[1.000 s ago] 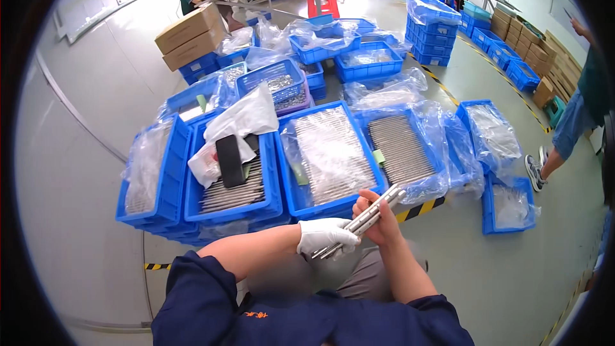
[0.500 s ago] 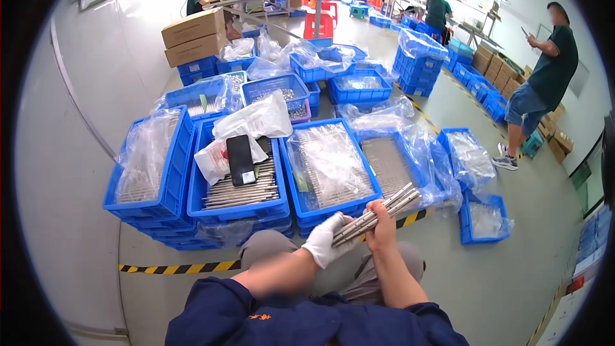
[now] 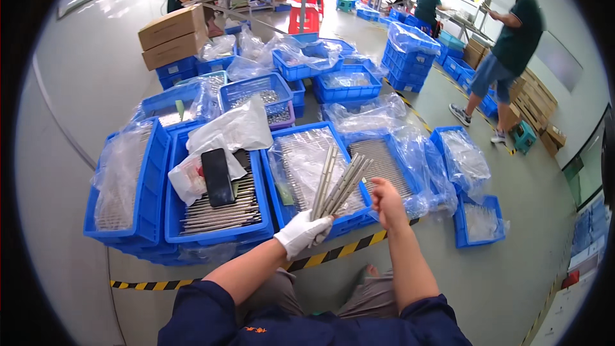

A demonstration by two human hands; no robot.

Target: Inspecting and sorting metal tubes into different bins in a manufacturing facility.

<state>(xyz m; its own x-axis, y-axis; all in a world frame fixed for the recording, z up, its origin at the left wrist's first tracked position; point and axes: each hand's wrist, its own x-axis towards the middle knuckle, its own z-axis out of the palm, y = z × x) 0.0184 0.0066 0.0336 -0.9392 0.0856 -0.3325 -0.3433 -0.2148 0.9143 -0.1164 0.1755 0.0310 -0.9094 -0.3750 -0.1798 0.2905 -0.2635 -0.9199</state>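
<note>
My left hand (image 3: 298,234), in a white glove, grips the lower ends of several slim metal rods (image 3: 344,184). The rods stand tilted and fan apart at the top. My bare right hand (image 3: 389,204) is just right of them, apart from the rods, its index finger out and the others loosely curled; nothing shows in it. Behind the bundle is a blue crate (image 3: 271,200) of rods under clear plastic. More grey rods (image 3: 382,165) lie in rows in the crate to its right.
A black phone (image 3: 218,177) and white plastic bags (image 3: 234,125) lie on a crate of rods at left. Another plastic-covered crate (image 3: 125,179) stands farther left. Striped floor tape (image 3: 339,251) runs before my legs. A person (image 3: 512,38) stands at right.
My right hand has let go of the rods and moved off to their right. The bundle, now in my left hand alone, points more upward and spreads. The person at right has shifted leftward in view.
</note>
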